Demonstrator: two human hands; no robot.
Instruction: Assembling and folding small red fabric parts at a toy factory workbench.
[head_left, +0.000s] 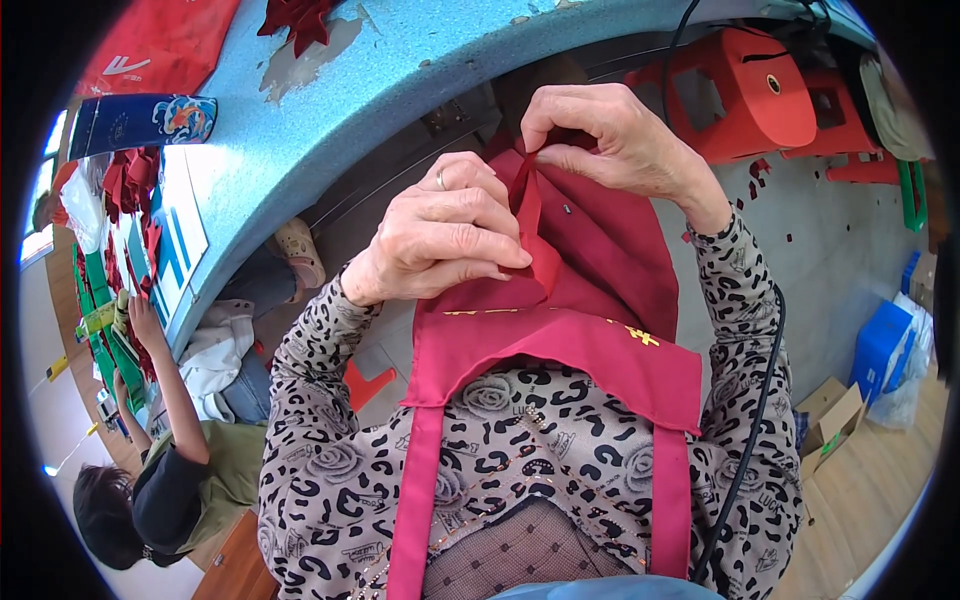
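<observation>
A folded strip of red ribbon [541, 262] is stretched between my two hands, above my lap. My left hand [440, 230], with a ring on one finger, is closed on its lower part, and a pointed end hangs below the fingertips. Higher up and to the right, my right hand [618, 140] pinches the ribbon's upper end between thumb and forefinger. Part of the ribbon is hidden behind the left fingers. Beneath both hands spreads a dark red apron [615, 250] with yellow print, worn over my leopard-patterned sleeves.
A curved blue table [400, 85] arches ahead, bearing a dark blue cylinder [140, 122], a red bag [160, 45] and red ribbon pieces [298, 22]. Another person [180, 490] works at left. Red stools [750, 95] stand at right, near a cardboard box [832, 415]; red scraps lie on the floor.
</observation>
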